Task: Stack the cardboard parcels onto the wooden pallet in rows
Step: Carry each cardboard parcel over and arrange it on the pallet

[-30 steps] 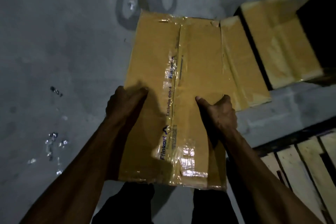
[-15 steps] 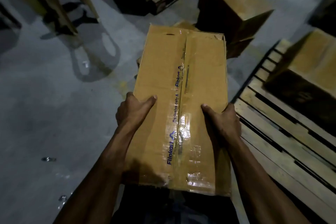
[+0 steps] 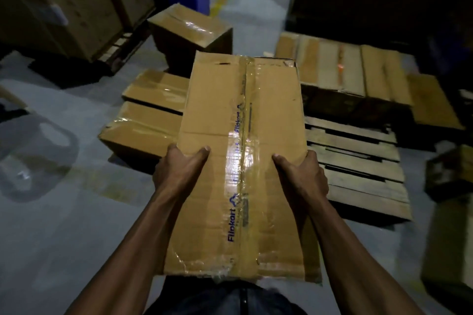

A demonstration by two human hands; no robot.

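Thumbs lie on top and fingers wrap the side edges as the left hand [image 3: 180,171] and right hand [image 3: 303,176] grasp a long tan cardboard parcel [image 3: 243,135] at frame centre. Its clear glossy tape seam reads "Flipkart" in blue. A slatted wooden pallet [image 3: 358,161] lies right.

Grey concrete floor [image 3: 64,225]: wooden pallet [image 3: 358,161] right, loose parcels [image 3: 143,123] left.
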